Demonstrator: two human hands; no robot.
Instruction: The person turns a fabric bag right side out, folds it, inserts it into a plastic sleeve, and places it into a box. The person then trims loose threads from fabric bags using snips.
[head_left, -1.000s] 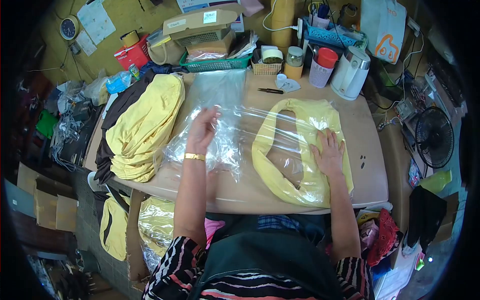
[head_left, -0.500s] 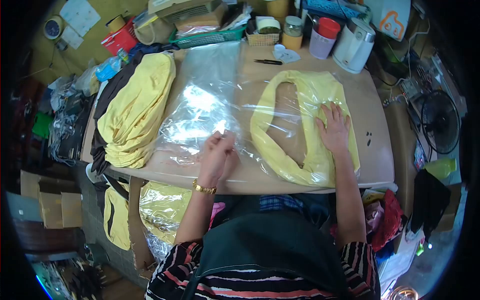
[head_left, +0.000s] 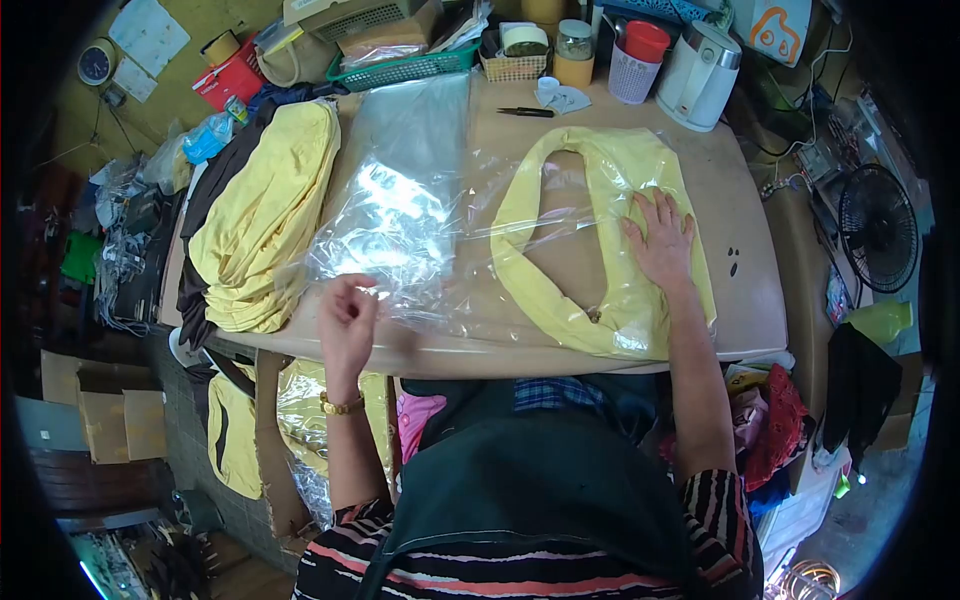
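A folded yellow garment point(head_left: 617, 250) lies in a clear plastic bag on the table, its long band curving into a loop on the left. My right hand point(head_left: 662, 238) rests flat on the bagged garment, fingers spread. My left hand point(head_left: 350, 312) is over the table's front edge, its fingers curled in a pinch; whatever they hold, if anything, is too thin to make out. Just beyond it is a stack of clear plastic bags point(head_left: 412, 140), shiny and crinkled toward the front. Loose clear film stretches between the stack and the bagged garment.
A heap of yellow garments point(head_left: 270, 215) lies at the table's left. Along the back stand a green basket point(head_left: 405, 72), a glass jar point(head_left: 575, 50), a red cup point(head_left: 646, 40) and a white kettle point(head_left: 700, 80). Black snips point(head_left: 525, 112) lie before them. A carton point(head_left: 268, 440) stands below.
My left hand has moved left and slightly toward me, away from the open side of the bagged garment. My right hand stays flat on the garment. The view has shifted slightly.
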